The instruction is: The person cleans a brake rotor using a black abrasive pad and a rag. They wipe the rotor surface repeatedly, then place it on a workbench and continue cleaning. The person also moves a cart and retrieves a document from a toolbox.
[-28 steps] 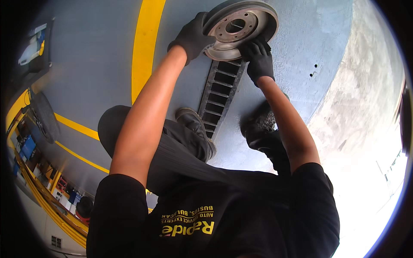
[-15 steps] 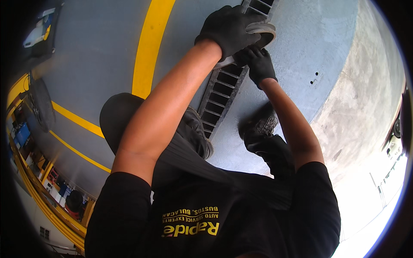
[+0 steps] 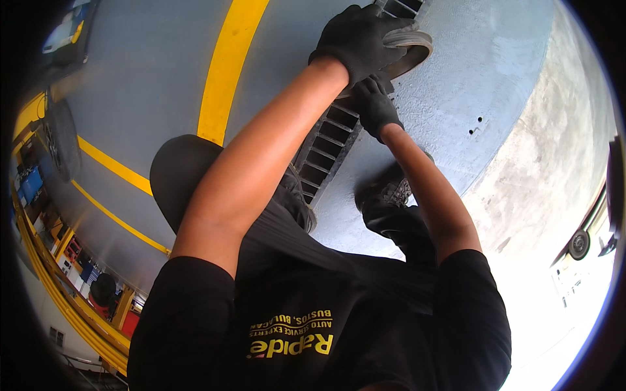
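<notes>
My left hand (image 3: 360, 44), in a black work glove, is closed over the near-left side of a grey metal ring with a ridged rim, which looks like a brake drum (image 3: 419, 43). The drum is tilted above a floor grate, its inner wall partly showing. My right hand (image 3: 376, 109), gloved as well, reaches to the drum's lower inner side. Its fingers are bent around a small dark flat piece (image 3: 389, 86), mostly hidden, whose kind I cannot make out. The left fingertips lie along the rim.
A dark metal drain grate (image 3: 329, 143) runs under the drum and between my shoes (image 3: 391, 192). Yellow lines (image 3: 228, 72) cross the grey floor at left. A tire (image 3: 62, 140) stands at far left, near yellow frames. Bare concrete lies at right.
The drum and my left hand sit slightly farther right in the picture. My right hand has slid left and toward me along the drum's inner side. The whole view has shifted a little.
</notes>
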Motion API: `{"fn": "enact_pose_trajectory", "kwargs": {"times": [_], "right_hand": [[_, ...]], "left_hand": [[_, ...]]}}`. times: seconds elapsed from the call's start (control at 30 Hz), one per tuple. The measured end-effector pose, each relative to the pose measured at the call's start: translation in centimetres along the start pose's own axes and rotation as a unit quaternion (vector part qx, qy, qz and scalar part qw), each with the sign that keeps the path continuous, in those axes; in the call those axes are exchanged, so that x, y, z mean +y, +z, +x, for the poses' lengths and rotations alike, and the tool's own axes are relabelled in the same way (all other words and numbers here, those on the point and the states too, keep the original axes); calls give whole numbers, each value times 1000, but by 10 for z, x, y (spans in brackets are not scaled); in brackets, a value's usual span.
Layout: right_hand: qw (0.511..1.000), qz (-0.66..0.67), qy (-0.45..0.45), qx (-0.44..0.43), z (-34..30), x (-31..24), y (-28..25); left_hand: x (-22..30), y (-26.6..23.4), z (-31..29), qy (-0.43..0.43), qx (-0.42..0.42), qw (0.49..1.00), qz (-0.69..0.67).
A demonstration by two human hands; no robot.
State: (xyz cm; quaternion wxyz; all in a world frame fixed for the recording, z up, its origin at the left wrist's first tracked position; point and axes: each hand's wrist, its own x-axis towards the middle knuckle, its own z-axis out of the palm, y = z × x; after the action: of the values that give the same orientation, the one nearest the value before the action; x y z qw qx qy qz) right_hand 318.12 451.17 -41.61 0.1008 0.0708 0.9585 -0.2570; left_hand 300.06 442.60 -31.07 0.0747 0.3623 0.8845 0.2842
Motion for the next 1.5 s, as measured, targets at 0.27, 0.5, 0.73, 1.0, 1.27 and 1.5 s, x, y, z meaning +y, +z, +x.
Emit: {"fn": "enact_pose_trajectory", "kwargs": {"times": [0.27,0.5,0.73,1.0,1.27,1.5], "right_hand": [[999,39,-19,26,6,-16,2],[996,3,24,80,1,-14,11],[998,-57,-19,6,1,-1,-11],[991,-74,-49,95,0,46,-35],[999,26,-44,-10,9,5,-15],[987,-108,87,83,2,-16,3]], "left_hand": [[0,-17,-1,-15,-18,1000,-15],[-4,-11,-9,13,8,998,-64],[-5,-9,-16,19,-12,996,-89],[7,-9,-21,29,-13,996,-88],[2,-17,-3,46,-23,984,-171],[8,-12,0,78,-7,978,-194]]}}
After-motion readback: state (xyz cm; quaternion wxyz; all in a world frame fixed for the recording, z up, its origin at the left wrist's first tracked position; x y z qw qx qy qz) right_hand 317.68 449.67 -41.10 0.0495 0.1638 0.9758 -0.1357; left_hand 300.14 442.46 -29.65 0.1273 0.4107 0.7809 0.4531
